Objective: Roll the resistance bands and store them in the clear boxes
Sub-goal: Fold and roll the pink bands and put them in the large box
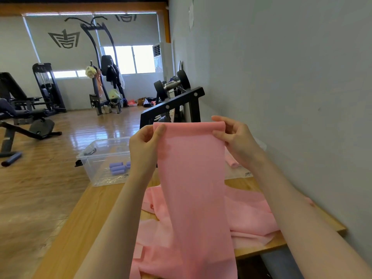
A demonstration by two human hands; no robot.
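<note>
Lying on the wooden floor at far left, away from everything: a dark rolled tube (11, 159). Sitting at the tabletop's (84, 218) far left corner: a clear plastic storage box (94, 158) holding lavender rolled bands (117, 168). Pinching the upper left corner of a long pink stretchy resistance band (193, 178): left hand (144, 144), thumb on the near face. Hanging down from both hands onto a heap of pink band material (249, 214). Pinching the upper right corner: right hand (235, 137). Peeking out behind that hand: a second clear box (237, 174). Likely risking a crooked, loose roll if starting with uneven edges; possibly snagging the trailing length in the heap
</note>
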